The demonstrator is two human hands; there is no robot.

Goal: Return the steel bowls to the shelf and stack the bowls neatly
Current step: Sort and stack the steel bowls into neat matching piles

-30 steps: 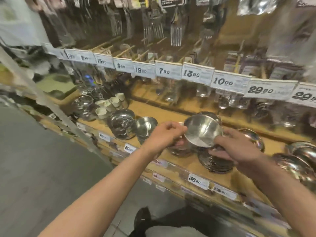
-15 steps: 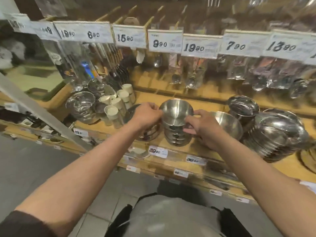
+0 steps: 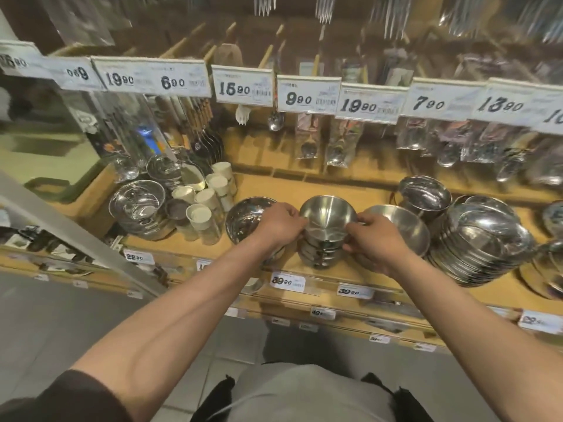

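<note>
Small shiny steel bowl (image 3: 327, 216) sits nested atop stack (image 3: 320, 252) near shelf (image 3: 350, 271) front edge; left hand (image 3: 278, 225) and right hand (image 3: 373, 242) pinch its rim, seating nearly done

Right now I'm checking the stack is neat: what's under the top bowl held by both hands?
Under the top bowl sit several more nested steel bowls on the wooden shelf. Both hands' fingers cover its sides, hiding how squarely it sits.

The top bowl (image 3: 328, 216) is brushed steel with a satin sheen; the stack (image 3: 320, 252) under it shines brighter. At 3 o'clock, plates (image 3: 484, 248) are mirror-glossy metal. The shelf (image 3: 332, 190) is matt wood; the tags (image 3: 309, 94) are white paper.
</note>
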